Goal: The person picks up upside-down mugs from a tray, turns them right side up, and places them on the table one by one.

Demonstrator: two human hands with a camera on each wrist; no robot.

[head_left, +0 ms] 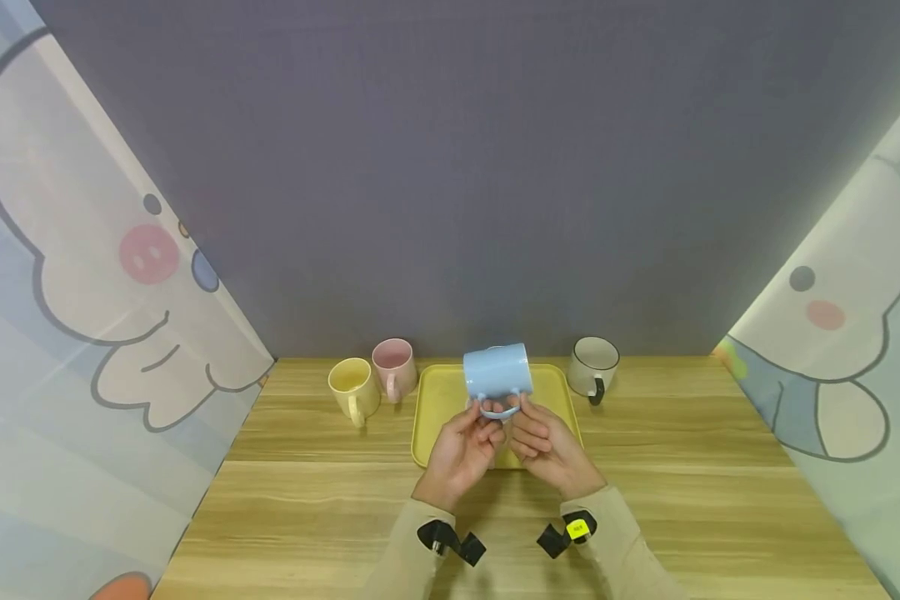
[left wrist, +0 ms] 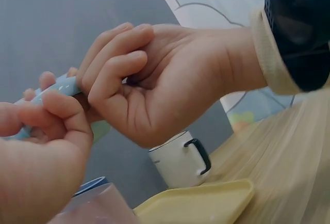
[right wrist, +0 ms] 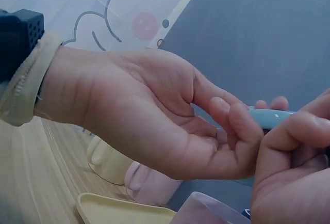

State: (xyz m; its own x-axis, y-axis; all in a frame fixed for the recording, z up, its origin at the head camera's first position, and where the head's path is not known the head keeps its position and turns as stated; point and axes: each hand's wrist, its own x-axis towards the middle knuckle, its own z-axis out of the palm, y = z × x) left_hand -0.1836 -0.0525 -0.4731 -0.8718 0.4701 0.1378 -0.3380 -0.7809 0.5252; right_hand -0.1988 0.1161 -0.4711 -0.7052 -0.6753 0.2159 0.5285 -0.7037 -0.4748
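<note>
Two hands on blue mug (head_left: 497, 371), aloft over yellow tray (head_left: 426, 437). Left hand (head_left: 459, 458), right hand (head_left: 551, 448) each pinch handle (head_left: 501, 414), fingers curled nearly closed; I judge shared grip steadies weight. Long axis roughly left-right, handle toward person. Mouth end: I cannot tell.

There is a light blue mug (head_left: 497, 372), a yellow mug (head_left: 367, 400), a pink mug (head_left: 407, 379) and a white mug (head_left: 582, 381) with dark rim (head_left: 585, 368) and black handle (head_left: 596, 392). The tray (head_left: 552, 392) is yellow, the table (head_left: 300, 517) brown-streaked, the wall (head_left: 450, 183) grey.
</note>
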